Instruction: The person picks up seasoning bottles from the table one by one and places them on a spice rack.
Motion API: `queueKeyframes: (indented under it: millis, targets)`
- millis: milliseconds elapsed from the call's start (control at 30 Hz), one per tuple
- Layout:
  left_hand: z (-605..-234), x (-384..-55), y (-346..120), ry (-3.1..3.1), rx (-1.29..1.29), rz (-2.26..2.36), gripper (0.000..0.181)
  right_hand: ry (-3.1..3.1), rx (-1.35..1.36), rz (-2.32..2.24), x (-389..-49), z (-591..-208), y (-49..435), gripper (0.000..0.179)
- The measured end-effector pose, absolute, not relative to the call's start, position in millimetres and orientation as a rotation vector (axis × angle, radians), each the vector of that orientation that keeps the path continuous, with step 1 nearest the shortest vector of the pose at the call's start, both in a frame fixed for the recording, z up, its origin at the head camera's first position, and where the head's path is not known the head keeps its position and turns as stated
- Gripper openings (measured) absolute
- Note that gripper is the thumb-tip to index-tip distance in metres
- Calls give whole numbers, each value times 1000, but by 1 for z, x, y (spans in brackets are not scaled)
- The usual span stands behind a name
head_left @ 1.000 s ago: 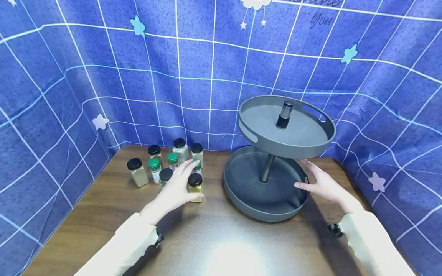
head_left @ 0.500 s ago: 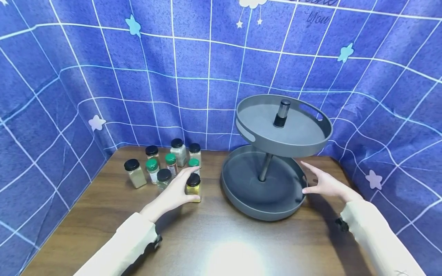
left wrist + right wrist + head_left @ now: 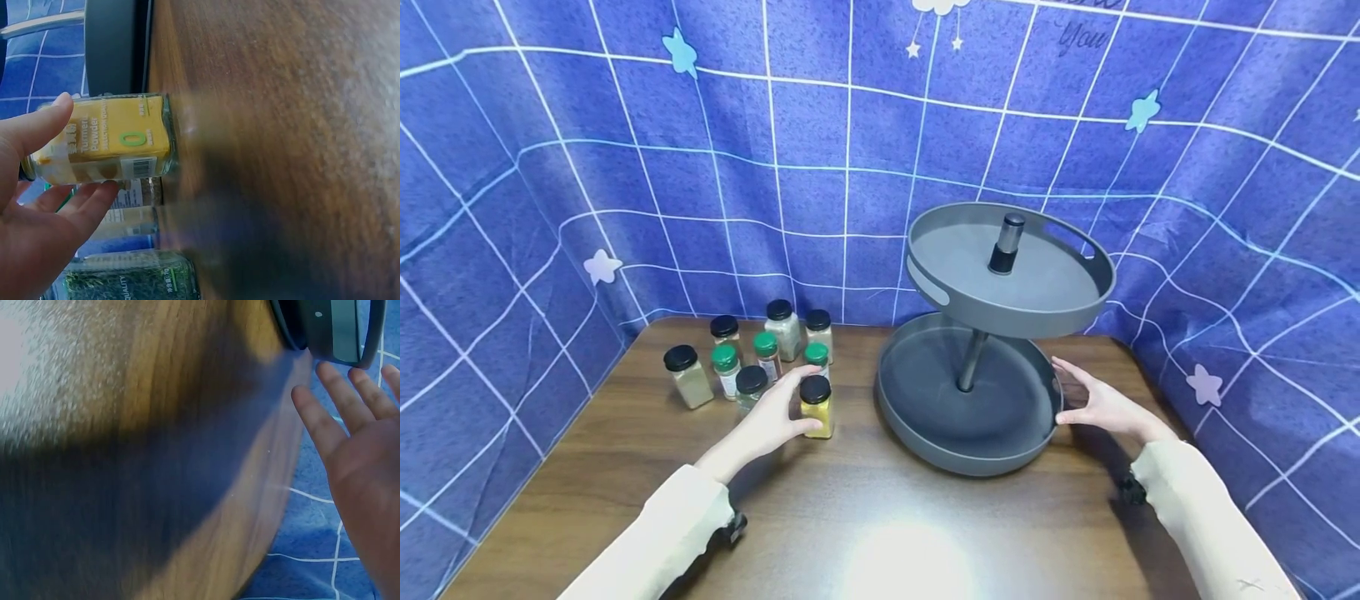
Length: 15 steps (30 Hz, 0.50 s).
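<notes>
My left hand (image 3: 767, 427) has its thumb and fingers on either side of a turmeric powder jar (image 3: 125, 134), gripping it below the black cap. The jar holds yellow powder and stands upright at the front right of the spice jars. At the right, my right hand (image 3: 1103, 406) has its fingers (image 3: 340, 400) extended, fingertips right at the rim of the lower tray (image 3: 917, 437) of a grey two-tier turntable. Above that sits the upper tray (image 3: 962, 250), on a central metal post (image 3: 973, 362). Both trays hold nothing.
Several spice jars stand close behind and left of the turmeric: a clear black-capped jar (image 3: 752, 387), a green-capped jar (image 3: 726, 371) and a tan powder jar (image 3: 690, 379) among them. A blue gridded curtain (image 3: 820, 192) closes off the wooden table's (image 3: 790, 517) back and sides.
The left hand has closed its thumb and fingers onto the turmeric jar. My right hand has shifted from over the lower tray to its outer rim. The view has drifted slightly.
</notes>
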<state>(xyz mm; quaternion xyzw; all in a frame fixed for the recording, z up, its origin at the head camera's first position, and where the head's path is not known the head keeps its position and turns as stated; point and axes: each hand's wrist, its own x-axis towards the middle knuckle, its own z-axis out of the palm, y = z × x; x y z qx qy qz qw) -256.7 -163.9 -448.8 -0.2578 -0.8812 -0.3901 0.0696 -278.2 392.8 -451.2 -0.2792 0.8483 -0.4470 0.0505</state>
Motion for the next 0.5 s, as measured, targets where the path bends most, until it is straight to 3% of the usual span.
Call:
queueKeyframes:
  millis: [500]
  targets:
    - [-452,-259,-170,-2601,-773,-1451,61,2561,-722,-1396,-281,-463,393,90]
